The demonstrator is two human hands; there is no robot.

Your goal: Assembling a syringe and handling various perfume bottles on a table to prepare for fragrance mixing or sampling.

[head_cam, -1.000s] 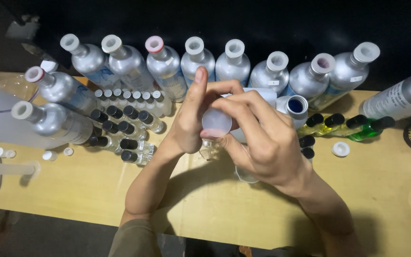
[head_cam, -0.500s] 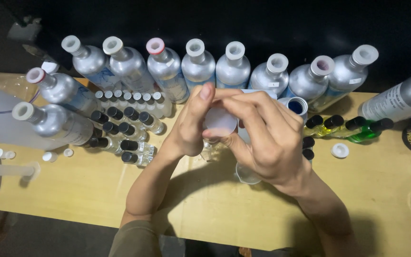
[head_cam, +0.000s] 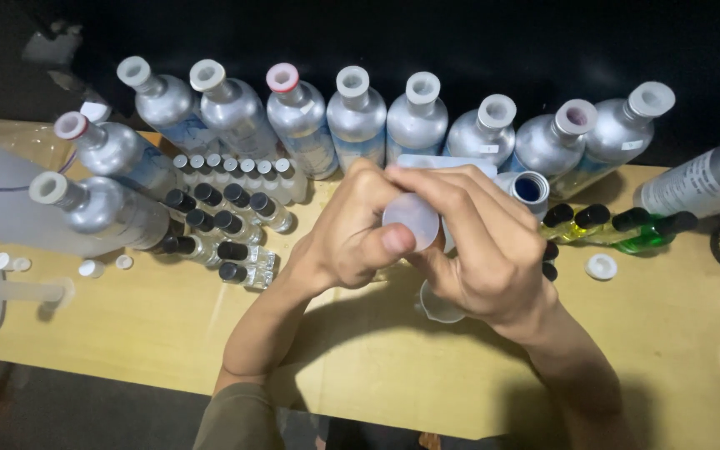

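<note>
Both hands, left hand (head_cam: 347,237) and right hand (head_cam: 481,250), closed around translucent funnel (head_cam: 411,221); wide mouth faces camera (long axis roughly vertical).

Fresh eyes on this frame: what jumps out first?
Centre frame, the left hand and right hand meet around a small translucent white cap, both in a fingertip grip. Behind them, a row of silver bottles with pale caps lines the table's dark back edge. At left sits a cluster of small black-capped vials; at right, yellow and green vials lie on their sides.
</note>
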